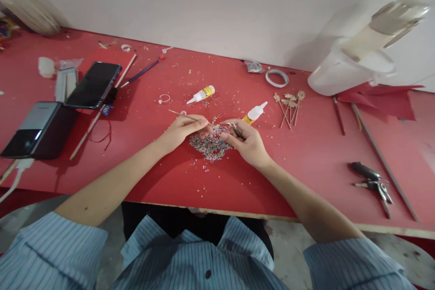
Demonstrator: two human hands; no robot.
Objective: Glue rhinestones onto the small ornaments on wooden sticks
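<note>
A thin stick is pinched in my left hand, its bare end pointing up and left. My right hand is closed on a small metal tool, which the fingers partly cover. The fingertips of both hands nearly meet over a heap of tiny multicoloured chips. Whatever lies between the fingertips is too small to make out. Close behind my right hand lies a glue bottle with a white nozzle. A second glue bottle rests on its side farther back.
Several wooden flower-topped sticks and a tape roll lie to the right on the red table. Farther right are a white bucket, keys and a long rod. Phones and a paintbrush are at left.
</note>
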